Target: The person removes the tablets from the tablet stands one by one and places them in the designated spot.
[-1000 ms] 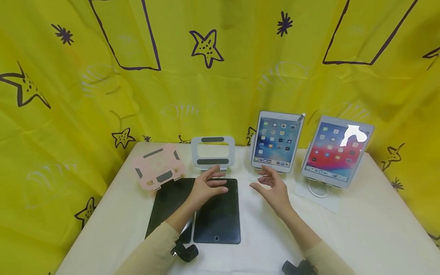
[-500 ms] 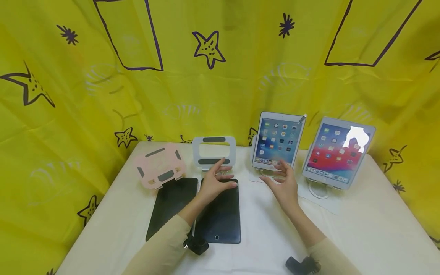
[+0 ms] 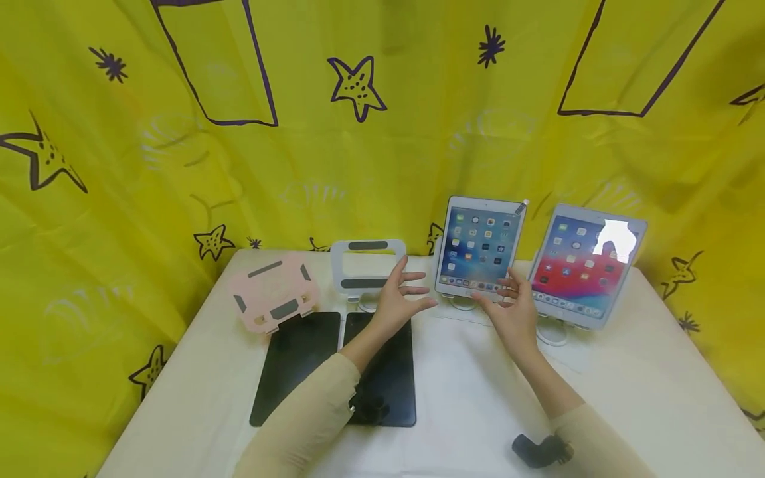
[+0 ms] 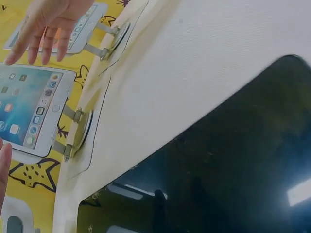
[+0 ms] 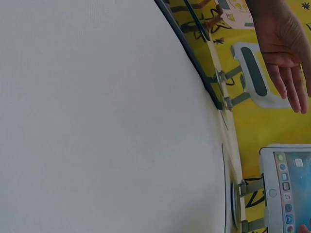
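A white tablet with a blue home screen leans upright on a stand at the back of the table. My left hand is held to its left, fingers spread and nothing in the grasp. My right hand is at its lower right corner, thumb and fingers parted; whether it touches the tablet I cannot tell. The left wrist view shows the right hand with fingers stretched beside the tablet's edge. In the right wrist view the left hand hangs in front of the pale stand, holding nothing.
Another white tablet with a red and blue screen stands on its holder at the right. Two dark tablets lie flat, the right one partly under my left arm. A pink stand and a pale grey stand are behind them. A yellow curtain hangs behind.
Both hands have moved right and a little farther back, toward the blue-screen tablet. The right hand now overlaps its lower right edge. The tablets and stands have stayed put.
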Tool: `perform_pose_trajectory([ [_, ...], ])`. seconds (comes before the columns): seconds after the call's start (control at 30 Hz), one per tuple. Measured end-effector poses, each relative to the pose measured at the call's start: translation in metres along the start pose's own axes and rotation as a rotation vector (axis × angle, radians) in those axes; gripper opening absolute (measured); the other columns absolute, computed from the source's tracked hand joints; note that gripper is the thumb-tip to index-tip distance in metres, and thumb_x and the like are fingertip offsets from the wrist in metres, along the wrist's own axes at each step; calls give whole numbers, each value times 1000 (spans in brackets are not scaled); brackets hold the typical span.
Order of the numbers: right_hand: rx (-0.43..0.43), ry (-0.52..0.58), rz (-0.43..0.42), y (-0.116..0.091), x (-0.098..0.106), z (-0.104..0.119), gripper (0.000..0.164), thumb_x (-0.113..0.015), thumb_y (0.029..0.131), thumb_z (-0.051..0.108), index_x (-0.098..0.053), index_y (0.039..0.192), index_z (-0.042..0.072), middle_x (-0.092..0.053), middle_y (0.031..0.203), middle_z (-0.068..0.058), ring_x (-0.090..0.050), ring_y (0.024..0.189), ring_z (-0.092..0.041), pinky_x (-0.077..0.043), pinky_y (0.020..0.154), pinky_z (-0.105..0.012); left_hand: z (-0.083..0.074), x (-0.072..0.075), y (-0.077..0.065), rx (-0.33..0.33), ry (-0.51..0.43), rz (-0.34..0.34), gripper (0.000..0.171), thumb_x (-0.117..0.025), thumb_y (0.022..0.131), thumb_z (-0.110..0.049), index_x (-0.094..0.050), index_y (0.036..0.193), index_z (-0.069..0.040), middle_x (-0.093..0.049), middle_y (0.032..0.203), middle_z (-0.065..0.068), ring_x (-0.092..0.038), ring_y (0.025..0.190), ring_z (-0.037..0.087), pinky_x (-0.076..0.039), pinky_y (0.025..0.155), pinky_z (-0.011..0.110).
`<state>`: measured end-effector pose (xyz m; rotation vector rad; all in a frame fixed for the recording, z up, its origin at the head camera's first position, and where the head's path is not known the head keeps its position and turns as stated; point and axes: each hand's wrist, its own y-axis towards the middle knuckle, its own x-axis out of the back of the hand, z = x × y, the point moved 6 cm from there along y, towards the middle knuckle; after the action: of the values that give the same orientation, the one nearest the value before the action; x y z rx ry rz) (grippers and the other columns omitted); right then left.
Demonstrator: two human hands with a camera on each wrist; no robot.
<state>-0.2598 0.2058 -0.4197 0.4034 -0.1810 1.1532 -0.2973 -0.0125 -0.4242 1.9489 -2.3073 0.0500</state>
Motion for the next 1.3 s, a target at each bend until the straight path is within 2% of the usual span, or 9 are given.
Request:
perform_pose_trajectory([
  [0.13,-10,-31,-7,4,5,-2,80,-77,80,27,-31,143,7,-51,126,-13,-51,109,-26,-45,93,-37,5,-4,5,32,63,-9,93,-79,76,-11,-24,150,-23,-58,128,7,-63,108,23,-55,82,32],
  [0.33,22,-55,-34,16,14,1,83,-77,79,27,-30,144,7,-49,126,-15,-50,111,-27,-46,95,-43,-2,-13,21,-24,133,8,88,-78,79,-16,-26,150,-20,-57,128,3,-60,112,21,-54,86,34],
  [0.5,29,-83,-34,25,22,1,84,-77,79,27,-29,144,6,-49,128,-15,-51,111,-28,-45,97,-45,-7,-23,32,-26,157,20,86,-77,79,-19,-27,149,-23,-57,130,1,-59,114,19,-53,86,34],
  [0.63,17,-106,-19,31,24,2,85,-77,79,29,-28,145,5,-48,129,-16,-51,112,-29,-45,97,-47,-8,-27,36,-34,165,27,86,-78,79,-21,-28,149,-25,-56,130,1,-58,115,19,-53,86,34],
  [0.77,29,-150,10,37,22,6,85,-76,80,32,-29,145,4,-47,130,-18,-52,112,-32,-46,96,-48,-10,-22,39,-45,176,-6,85,-78,79,-21,-29,149,-22,-57,130,2,-58,115,19,-53,87,34],
  [0.97,63,-184,25,44,20,11,85,-74,82,35,-28,146,4,-45,131,-21,-52,111,-36,-47,93,-51,-16,-16,45,-66,119,-22,82,-76,81,-22,-29,149,-20,-57,130,2,-58,115,19,-51,92,35],
  [1.3,15,-220,74,47,17,12,83,-70,84,37,-27,147,2,-42,131,-23,-47,114,-37,-47,93,-50,-18,-27,57,-60,141,9,83,-76,81,-19,-29,149,-21,-54,133,5,-56,116,19,-50,92,33],
])
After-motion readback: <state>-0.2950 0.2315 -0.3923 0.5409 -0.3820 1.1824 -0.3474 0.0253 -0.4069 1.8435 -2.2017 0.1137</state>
